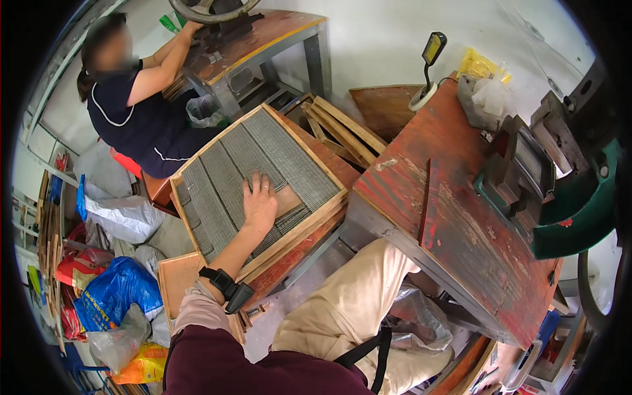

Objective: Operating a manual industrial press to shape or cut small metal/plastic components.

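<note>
My left hand (pixel 259 203) lies flat, fingers spread, on rows of small grey metal pieces packed in a shallow wooden tray (pixel 197 237). Beside the hand, a bare brown patch of the tray bottom (pixel 288 199) shows where pieces are gone. The tray rests tilted on a low red-brown bench (pixel 329 164). A black band sits on my left wrist (pixel 226 286). My right hand is not in view. My legs in beige trousers (pixel 355 303) are below the tray.
A worn red workbench (pixel 454 217) with a green press machine (pixel 553 184) stands to my right. Wooden frames (pixel 345 128) lean behind the tray. A seated person in dark clothes (pixel 138 105) works at another bench top left. Plastic bags (pixel 112 289) pile up at left.
</note>
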The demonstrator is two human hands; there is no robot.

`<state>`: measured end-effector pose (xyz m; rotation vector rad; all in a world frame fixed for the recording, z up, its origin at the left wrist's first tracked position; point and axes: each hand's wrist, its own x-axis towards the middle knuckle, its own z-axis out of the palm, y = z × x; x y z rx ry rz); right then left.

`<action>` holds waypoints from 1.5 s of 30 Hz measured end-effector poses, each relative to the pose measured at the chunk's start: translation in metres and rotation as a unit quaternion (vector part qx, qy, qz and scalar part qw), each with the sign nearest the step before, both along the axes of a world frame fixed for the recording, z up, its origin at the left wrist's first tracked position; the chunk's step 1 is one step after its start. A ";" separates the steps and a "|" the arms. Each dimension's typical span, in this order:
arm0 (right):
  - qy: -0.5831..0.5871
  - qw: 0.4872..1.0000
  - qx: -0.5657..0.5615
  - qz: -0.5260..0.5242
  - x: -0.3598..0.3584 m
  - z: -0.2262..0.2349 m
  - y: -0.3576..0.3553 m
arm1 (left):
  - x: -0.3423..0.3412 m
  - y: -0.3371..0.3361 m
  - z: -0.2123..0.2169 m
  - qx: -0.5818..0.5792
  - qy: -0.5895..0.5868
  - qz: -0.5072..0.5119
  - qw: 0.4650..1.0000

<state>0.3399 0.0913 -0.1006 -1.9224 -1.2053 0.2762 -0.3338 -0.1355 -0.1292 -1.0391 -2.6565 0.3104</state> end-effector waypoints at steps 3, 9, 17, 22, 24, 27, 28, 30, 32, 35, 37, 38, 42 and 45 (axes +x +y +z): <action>-0.004 1.000 0.000 0.009 -0.006 0.001 0.003 | 0.001 0.001 0.007 -0.015 -0.005 0.012 1.000; -0.004 1.000 -0.002 0.023 -0.013 0.002 0.013 | -0.003 -0.005 -0.004 -0.004 0.000 0.013 1.000; -0.003 0.999 0.001 0.044 -0.006 0.001 0.026 | -0.018 -0.001 0.019 0.066 -0.139 0.073 0.985; 0.004 0.998 0.003 0.056 -0.006 -0.002 0.031 | -0.013 0.001 0.024 0.040 -0.143 0.102 0.984; 0.007 0.998 0.005 0.060 -0.007 -0.004 0.031 | -0.010 0.003 0.029 0.044 -0.225 0.097 0.968; 0.010 0.998 0.009 0.067 -0.006 -0.005 0.032 | -0.008 -0.001 0.019 0.075 -0.291 0.073 0.951; 0.010 0.997 0.010 0.071 -0.007 -0.007 0.034 | -0.009 -0.005 0.014 0.102 -0.275 0.054 0.954; 0.013 0.997 0.017 0.077 -0.007 -0.009 0.036 | -0.012 -0.006 0.010 0.092 -0.257 0.053 0.961; 0.020 0.995 0.037 0.091 -0.006 -0.011 0.041 | -0.014 -0.004 0.012 0.081 -0.241 0.046 0.966; -0.138 0.974 0.123 0.133 0.011 -0.011 0.059 | -0.022 -0.002 0.022 0.095 -0.289 0.042 0.952; -0.102 0.979 0.098 0.144 -0.013 0.001 0.061 | -0.032 -0.016 0.032 0.137 -0.315 0.053 0.938; -0.058 0.986 0.082 0.134 -0.030 0.015 0.058 | -0.040 -0.019 0.031 0.163 -0.332 0.054 0.927; 0.029 0.984 0.131 0.116 -0.075 0.063 0.049 | -0.027 -0.007 0.084 0.333 -0.556 0.032 0.761; 0.065 0.974 0.179 0.126 -0.103 0.086 0.044 | 0.008 0.015 0.145 0.361 -0.578 -0.041 0.730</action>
